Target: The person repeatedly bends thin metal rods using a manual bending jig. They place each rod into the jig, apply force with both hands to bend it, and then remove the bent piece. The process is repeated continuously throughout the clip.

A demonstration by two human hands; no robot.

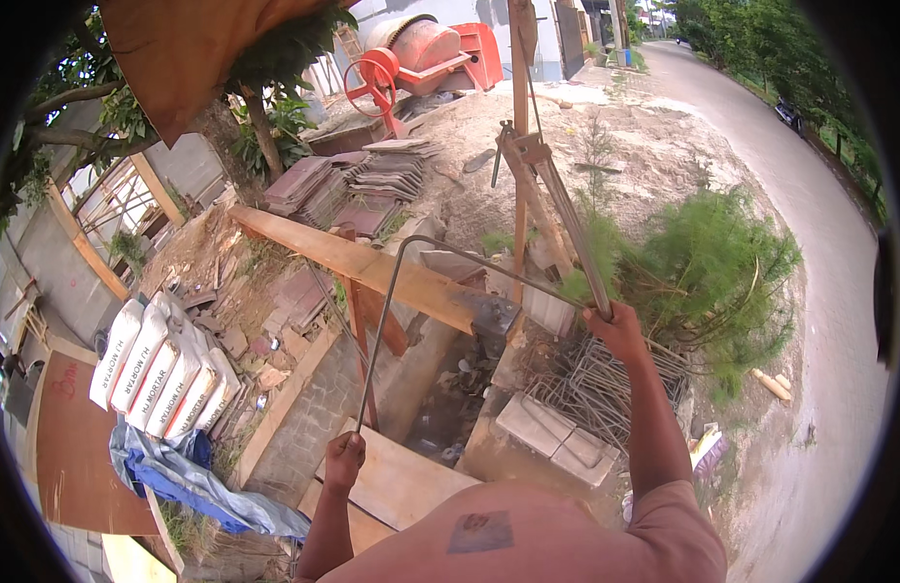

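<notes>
So I'm getting one bent dark metal rod (403, 250), one long brown steel bar tool (570, 222), one orange-red drum mixer (426, 56), one crumpled blue tarp (192, 481) and one feathery green bush (722, 262). White bulging sacks (163, 374)? At least five, the pile hides the rest. Flat reddish-brown tiles (309, 189): too many overlapping to count, sorry.

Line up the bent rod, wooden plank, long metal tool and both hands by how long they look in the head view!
Largest to smallest, by length:
1. Bent rod, following its bend
2. Wooden plank
3. Long metal tool
4. Left hand and right hand: too alike to rank
</notes>
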